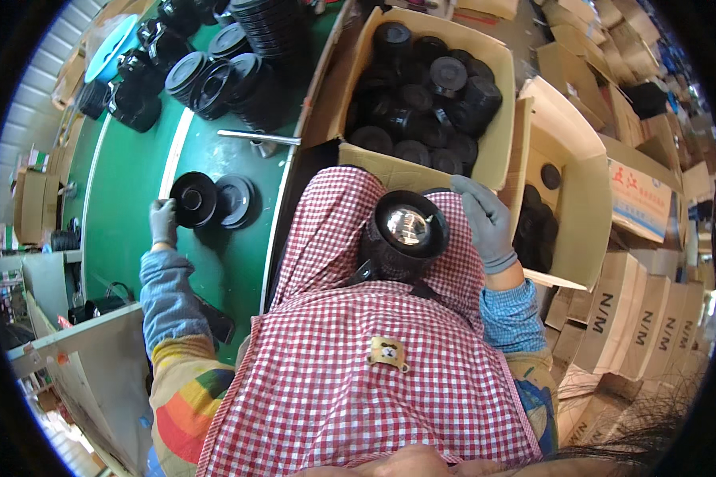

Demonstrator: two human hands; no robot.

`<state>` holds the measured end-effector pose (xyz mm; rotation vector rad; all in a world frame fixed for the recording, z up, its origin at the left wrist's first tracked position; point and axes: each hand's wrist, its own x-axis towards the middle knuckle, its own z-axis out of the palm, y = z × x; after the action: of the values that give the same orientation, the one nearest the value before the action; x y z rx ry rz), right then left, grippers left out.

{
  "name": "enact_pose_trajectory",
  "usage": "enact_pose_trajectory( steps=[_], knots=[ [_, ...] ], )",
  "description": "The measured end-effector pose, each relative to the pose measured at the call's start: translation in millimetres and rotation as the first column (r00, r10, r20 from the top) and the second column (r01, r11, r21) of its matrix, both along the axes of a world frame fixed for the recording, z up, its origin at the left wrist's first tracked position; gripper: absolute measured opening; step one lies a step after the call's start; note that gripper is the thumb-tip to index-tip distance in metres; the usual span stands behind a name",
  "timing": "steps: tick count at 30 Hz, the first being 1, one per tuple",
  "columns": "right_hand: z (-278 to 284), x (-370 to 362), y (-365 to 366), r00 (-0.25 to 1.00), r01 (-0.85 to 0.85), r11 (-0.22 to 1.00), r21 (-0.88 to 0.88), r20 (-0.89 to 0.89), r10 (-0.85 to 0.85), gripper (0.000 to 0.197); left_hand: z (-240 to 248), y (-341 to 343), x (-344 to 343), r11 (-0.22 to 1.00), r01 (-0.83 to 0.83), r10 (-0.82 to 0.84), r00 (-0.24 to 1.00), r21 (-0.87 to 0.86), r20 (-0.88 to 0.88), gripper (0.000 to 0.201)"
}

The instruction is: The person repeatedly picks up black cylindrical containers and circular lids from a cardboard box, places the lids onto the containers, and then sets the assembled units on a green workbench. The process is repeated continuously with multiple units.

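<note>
One large cardboard box (471,41) is holding a heap of round black parts (448,73); one smaller carton (587,207) to its right is holding fewer dark pieces (550,176); a black pot (406,226) with a shiny interior is resting at the lap; the left hand (164,222) is gripping a black bowl (193,199) by its rim, beside black discs (237,200) lying on the green table (115,246); the right hand (487,222) is hovering right of the pot, its grip being impossible to tell.

Open tabletop (229,159) between bar (258,137) and discs (237,200)
</note>
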<state>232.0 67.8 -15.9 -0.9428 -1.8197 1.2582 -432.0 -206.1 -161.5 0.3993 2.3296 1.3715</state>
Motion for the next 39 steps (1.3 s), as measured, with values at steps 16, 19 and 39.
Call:
enact_pose_trajectory(
  steps=[16,19,39],
  knots=[
    [13.5,19.3,13.4,0.985,0.129,0.888,0.442,0.048,-0.167,0.034,178.9,206.7,383.9,0.204,0.963,-0.799,0.269,0.179,-0.537,0.062],
    [4.6,42.5,1.4,0.924,0.327,0.828,0.455,0.029,-0.381,0.028,207.3,189.0,412.9,-0.119,0.894,-0.777,-0.354,-0.432,-0.520,0.039],
    [-16.0,61.2,-49.7,0.758,0.411,0.897,-0.162,-0.486,-0.435,0.041,128.5,115.3,300.9,0.445,0.829,-0.848,0.512,0.338,-0.139,0.038]
  ],
)
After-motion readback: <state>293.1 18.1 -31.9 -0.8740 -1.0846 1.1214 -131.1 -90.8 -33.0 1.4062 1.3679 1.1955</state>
